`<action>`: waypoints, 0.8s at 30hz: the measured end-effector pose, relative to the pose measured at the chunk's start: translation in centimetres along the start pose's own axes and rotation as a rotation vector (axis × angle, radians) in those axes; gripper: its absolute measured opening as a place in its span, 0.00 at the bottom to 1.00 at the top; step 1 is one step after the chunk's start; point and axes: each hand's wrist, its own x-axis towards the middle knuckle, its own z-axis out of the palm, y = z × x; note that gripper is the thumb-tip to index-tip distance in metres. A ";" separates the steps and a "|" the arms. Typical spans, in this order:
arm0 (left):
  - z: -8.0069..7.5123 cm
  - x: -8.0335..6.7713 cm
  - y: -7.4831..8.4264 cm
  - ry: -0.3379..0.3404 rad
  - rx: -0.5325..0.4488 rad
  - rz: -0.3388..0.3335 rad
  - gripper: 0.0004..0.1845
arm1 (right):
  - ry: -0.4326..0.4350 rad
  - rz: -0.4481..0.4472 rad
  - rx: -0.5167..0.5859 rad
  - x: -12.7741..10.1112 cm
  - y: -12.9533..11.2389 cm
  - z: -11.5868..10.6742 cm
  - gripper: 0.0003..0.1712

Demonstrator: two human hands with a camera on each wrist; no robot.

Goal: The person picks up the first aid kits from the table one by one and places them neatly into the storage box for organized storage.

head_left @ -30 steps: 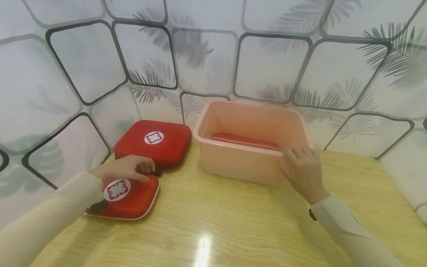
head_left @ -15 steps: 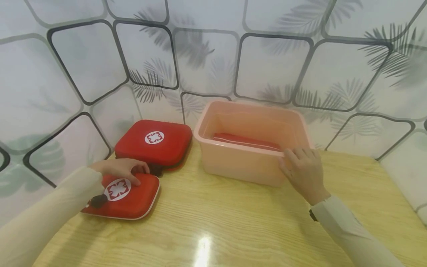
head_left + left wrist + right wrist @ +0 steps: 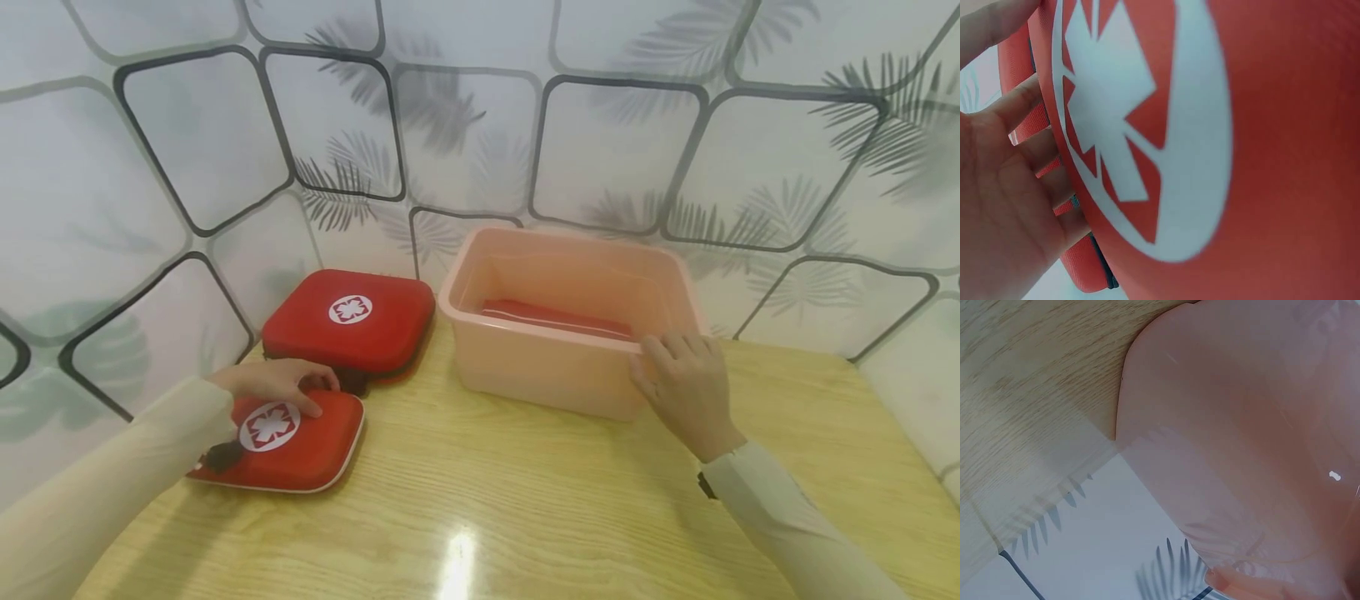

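Lying flat at the left front is a red first-aid case [image 3: 333, 442] with white piping and a round white emblem. My left hand [image 3: 273, 382] grips its far edge, thumb on top. In the left wrist view the fingers [image 3: 1040, 150] of that hand pass behind the edge, their tips hidden. My right hand [image 3: 688, 392] holds the near right corner of a peach plastic tub [image 3: 536, 367], fingers curled over the rim. Inside the tub lies something flat and red [image 3: 555, 317] with a white line, mostly hidden by the front wall.
A larger red first-aid case [image 3: 393, 321] with a dark zip band lies just behind the near one, left of the tub. All stand on a light wooden table [image 3: 525, 500]. Patterned wall covering [image 3: 465, 133] rises close behind the tub and at the left.
My left hand has come down onto the near case, its thumb now resting on top and its fingers over the far edge. The right hand stays at the tub's corner.
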 end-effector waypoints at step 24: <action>-1.2 -6.6 -5.8 0.199 -0.299 -0.331 0.38 | 0.023 0.003 -0.012 -0.6 0.1 0.0 0.20</action>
